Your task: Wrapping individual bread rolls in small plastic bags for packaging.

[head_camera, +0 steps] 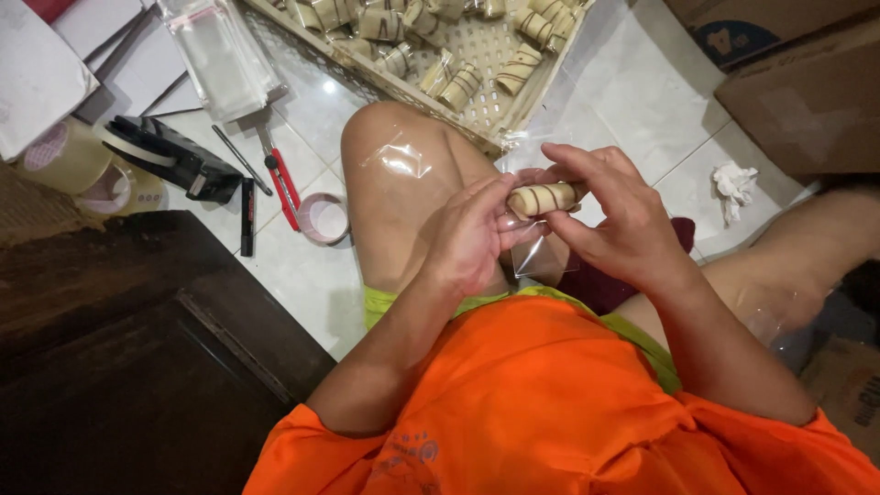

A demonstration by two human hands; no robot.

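Both our hands pinch one striped roll (543,198) over the knee: left hand (472,234) at its near end, right hand (612,215) on the clear bag (536,257) around it. Looks like mid-bagging; next move needs the roll seated and the bag mouth closed. Basket (513,110) edge just ahead, tape dispenser (170,156) well left, bare tile between.

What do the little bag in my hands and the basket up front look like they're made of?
Bag: thin clear plastic film, glossy; the floor shows through it. Basket: probably moulded plastic, matte cream, with a regular perforated lattice. The left hand and right hand hold a striped roll.
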